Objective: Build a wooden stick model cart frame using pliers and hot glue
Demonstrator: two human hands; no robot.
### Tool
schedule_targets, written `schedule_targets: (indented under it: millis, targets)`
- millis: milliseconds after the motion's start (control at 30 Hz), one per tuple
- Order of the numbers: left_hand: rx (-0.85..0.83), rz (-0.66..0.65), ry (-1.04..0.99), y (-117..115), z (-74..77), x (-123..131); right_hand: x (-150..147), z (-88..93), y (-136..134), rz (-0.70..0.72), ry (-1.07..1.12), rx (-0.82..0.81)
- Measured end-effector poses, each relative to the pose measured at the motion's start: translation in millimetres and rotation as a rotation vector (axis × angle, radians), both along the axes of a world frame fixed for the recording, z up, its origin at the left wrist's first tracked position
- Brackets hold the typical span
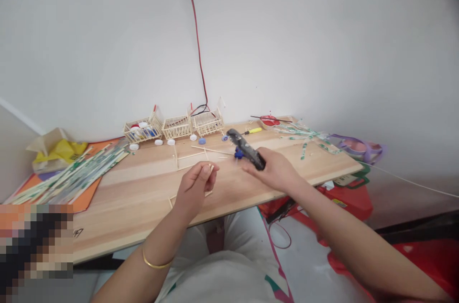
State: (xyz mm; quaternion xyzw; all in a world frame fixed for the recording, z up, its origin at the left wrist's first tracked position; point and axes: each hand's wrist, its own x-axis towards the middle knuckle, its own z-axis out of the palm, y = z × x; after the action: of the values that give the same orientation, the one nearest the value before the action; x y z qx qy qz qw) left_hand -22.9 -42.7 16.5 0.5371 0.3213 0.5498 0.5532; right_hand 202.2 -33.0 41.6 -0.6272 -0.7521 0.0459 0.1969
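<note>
My right hand [274, 169] grips a black glue gun [245, 148] with a blue trigger, its nozzle pointing up and left over the wooden board [136, 193]. My left hand [196, 183] is closed in a pinch on a thin wooden stick [211, 167], held just above the board to the left of the glue gun. Loose thin sticks [201, 152] lie on the board beyond both hands.
Three small stick baskets [175, 126] stand along the wall with bottle caps [163, 141] near them. Green-and-white paper strips [79, 169] lie at left, a yellow cutter [254, 130] and red scissors [269, 121] at the back right. A red cable [196, 40] hangs down the wall.
</note>
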Motion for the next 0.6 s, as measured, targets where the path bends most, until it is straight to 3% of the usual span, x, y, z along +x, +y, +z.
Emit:
schedule_targets:
  millis: [100, 267, 433, 600]
  targets:
    - [-0.074, -0.095, -0.175, 2, 3.0, -3, 30, -10.3, 27, -0.244, -0.084, -0.113]
    - [-0.147, -0.204, -0.306, 4, 6.8, -7, 71, -39.7, 53, -0.508, -0.127, -0.273]
    - [-0.193, -0.233, -0.348, 12, 2.6, -9, 88, -61.6, 59, -0.506, -0.235, -0.231]
    - [-0.175, -0.195, -0.291, 21, -1.7, -11, 91, -70.2, 67, -0.444, -0.359, -0.106]
